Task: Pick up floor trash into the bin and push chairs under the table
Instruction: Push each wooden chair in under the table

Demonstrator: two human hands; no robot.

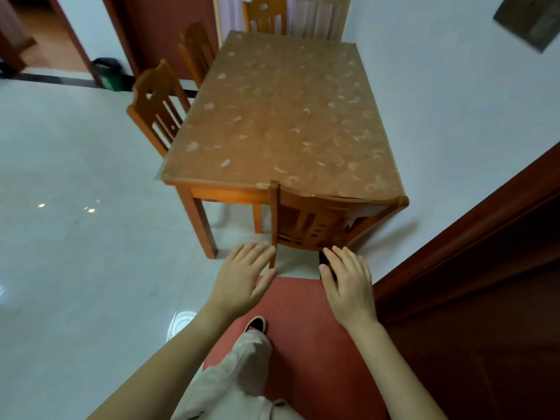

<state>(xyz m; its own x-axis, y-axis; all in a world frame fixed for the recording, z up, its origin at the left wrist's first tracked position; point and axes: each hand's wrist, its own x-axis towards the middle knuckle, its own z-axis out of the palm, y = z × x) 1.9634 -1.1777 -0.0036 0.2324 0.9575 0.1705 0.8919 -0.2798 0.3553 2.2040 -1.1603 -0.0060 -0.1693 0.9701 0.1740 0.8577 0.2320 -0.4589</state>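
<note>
A wooden chair (315,221) stands pushed in under the near end of the table (281,116), its backrest against the table edge. My left hand (242,277) hovers open just below the chair's left back post, fingers spread. My right hand (348,277) is open too, near the chair's right lower edge, holding nothing. Two more chairs (157,107) stand along the table's left side, and another chair (265,15) is at the far end. A green bin (109,74) with a black liner sits by the far wall on the left.
A red mat (303,328) lies under my feet. A dark red door frame (454,253) runs along the right. A white wall borders the table's right side. Glossy white floor tiles (75,222) stretch to the left. An open doorway is at the far left.
</note>
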